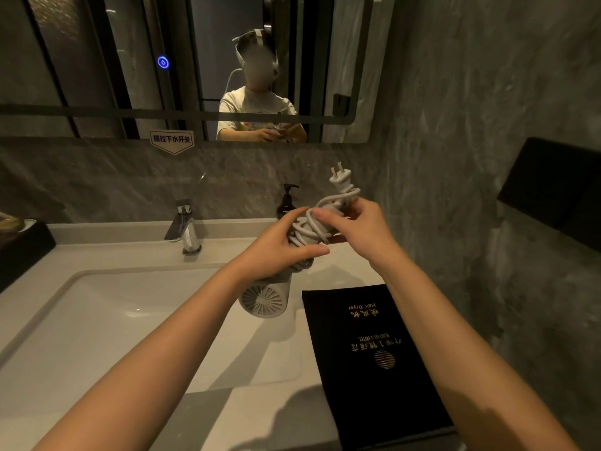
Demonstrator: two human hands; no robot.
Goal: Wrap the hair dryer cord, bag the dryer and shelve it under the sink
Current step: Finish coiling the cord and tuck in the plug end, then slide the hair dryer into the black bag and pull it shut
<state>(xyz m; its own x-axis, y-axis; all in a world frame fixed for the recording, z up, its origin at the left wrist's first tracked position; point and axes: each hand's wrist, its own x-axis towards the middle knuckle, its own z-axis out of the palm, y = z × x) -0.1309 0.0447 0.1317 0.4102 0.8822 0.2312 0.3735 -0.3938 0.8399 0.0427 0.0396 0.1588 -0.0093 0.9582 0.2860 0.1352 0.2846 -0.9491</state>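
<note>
A white hair dryer [270, 294] is held above the pale table [341, 271] by both hands, its round vented rear grille turned toward the camera and hanging over the right edge of the sink basin [97, 320]. The left hand [279, 249] is wrapped around the dryer's handle, the fingers [312, 250] closed on it over the coils. The white cord [309, 229] is seen wound in several loops around the handle, and the two-pin plug [340, 177] sticks up past the hands — prongs pointing upward. The right hand [357, 226] is closed on the upper turns of the cord just below the plug, the fingers pinching the loops against the handle. A black storage bag [367, 359] with gold lettering is laid flat on the table to the right of the basin, below the hands and apart from the dryer. Behind the hands a dark pump bottle [287, 201] stands against the back wall, and a chrome faucet [183, 229] is mounted to its left. Both hands are reflected in the mirror [130, 60] above.
</note>
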